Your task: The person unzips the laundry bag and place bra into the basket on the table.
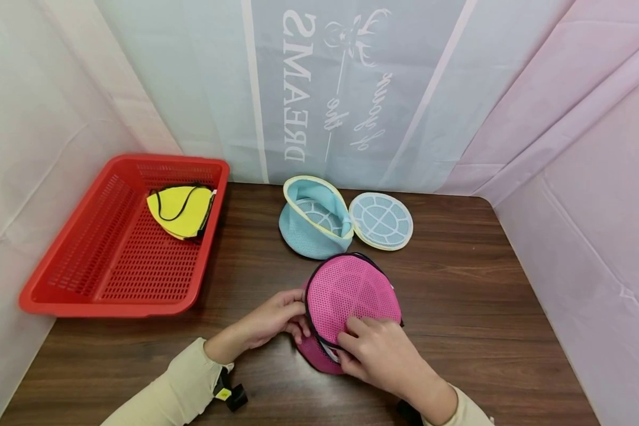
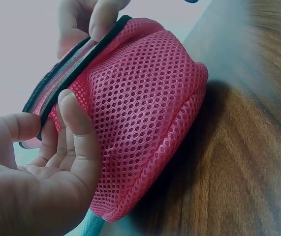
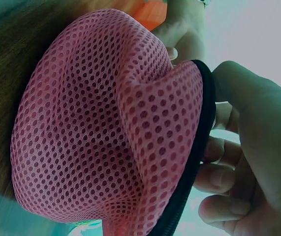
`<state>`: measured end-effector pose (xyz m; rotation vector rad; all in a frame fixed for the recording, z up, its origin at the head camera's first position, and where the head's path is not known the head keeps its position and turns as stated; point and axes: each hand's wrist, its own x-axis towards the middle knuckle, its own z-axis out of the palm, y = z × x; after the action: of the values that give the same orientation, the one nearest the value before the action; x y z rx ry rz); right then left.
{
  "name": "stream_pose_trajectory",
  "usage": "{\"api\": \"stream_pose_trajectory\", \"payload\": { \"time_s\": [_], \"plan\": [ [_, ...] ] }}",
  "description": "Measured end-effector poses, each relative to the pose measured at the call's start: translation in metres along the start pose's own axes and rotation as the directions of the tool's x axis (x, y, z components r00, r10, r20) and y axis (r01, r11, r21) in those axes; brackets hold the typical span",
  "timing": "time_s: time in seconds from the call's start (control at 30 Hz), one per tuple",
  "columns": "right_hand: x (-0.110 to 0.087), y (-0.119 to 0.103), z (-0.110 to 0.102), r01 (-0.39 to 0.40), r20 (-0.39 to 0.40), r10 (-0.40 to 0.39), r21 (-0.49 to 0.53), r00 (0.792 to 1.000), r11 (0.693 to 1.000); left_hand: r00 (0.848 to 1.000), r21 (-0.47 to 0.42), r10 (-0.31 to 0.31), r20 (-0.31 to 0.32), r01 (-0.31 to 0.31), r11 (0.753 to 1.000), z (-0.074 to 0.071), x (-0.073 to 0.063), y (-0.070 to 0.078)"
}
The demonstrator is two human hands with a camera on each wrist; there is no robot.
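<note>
A pink mesh laundry bag (image 1: pixel 354 290) with a black zip edge stands on the table in front of me, its round lid facing up. At the bag's left side my left hand (image 1: pixel 279 319) pinches the black zip edge between thumb and fingers. My right hand (image 1: pixel 380 355) grips the near right part of that edge, thumb at the bag's side. A strip of the gap between lid and body shows beside the right fingers. In the left wrist view the black zip band (image 2: pixel 71 76) runs between both hands. Any zip pull is hidden.
Behind the pink bag stands a light blue mesh bag (image 1: pixel 310 239) with yellow trim, its lid (image 1: pixel 381 220) folded out to the right. On the left, a red plastic basket (image 1: pixel 112 310) holds a yellow folded item (image 1: pixel 183 210) with black cord. Fabric curtains border the table's back and sides.
</note>
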<state>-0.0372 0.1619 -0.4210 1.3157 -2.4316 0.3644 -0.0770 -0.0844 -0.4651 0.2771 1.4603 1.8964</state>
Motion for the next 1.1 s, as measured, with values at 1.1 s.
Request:
{"api": "stream_pose_trajectory", "payload": {
  "time_s": [1.1],
  "plan": [
    [-0.001,0.018,-0.020,-0.031,-0.267,0.059,0.106,0.962,0.994,0.997,0.018,0.072,-0.025,-0.072,0.997,-0.006,-0.007,0.005]
  ]
}}
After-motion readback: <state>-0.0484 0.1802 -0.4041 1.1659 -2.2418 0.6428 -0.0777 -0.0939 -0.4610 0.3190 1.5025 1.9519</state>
